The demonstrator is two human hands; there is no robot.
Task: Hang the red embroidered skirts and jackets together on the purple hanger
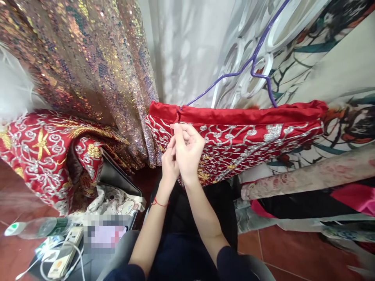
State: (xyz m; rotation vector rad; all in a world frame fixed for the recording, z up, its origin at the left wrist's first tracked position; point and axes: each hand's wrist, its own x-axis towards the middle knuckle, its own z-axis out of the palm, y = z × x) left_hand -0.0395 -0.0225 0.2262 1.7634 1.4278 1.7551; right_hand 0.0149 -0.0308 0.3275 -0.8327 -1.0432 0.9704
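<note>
While my two hands meet in front of me, the red dress (pixel 240 132) hangs just past them, so close that my fingertips touch its cloth. It is red with silver swirls sewn on it. Its top edge is a plain red band, and that band runs long from left to right, tipped a little up on the right side. It hangs on a purple hanger (pixel 252 62) that goes up toward the white curtain (pixel 187 47).

My right hand (pixel 189 146) is in front and a bit higher. Its fingers are curled in tight and pinch at a spot near the left end of the red band. I cannot tell if there is a thread or a needle in the pinch, because it is too small to see. My left hand (pixel 170 162) sits just behind and under the right one, touching it. It is curled shut too, and I cannot see what it holds. A thin red string is around my left wrist.

So the dress lies straight ahead and stretches far off to my right. Both hands are at its left end, and the right hand is the nearer one to the band.

On my left, another red cloth (pixel 43 152) with gold and silver lies in a heap. A shiny sequin curtain (pixel 88 58) hangs behind it. Down by my left knee lie a water bottle (pixel 38 227) and a white power strip (pixel 63 257).
</note>
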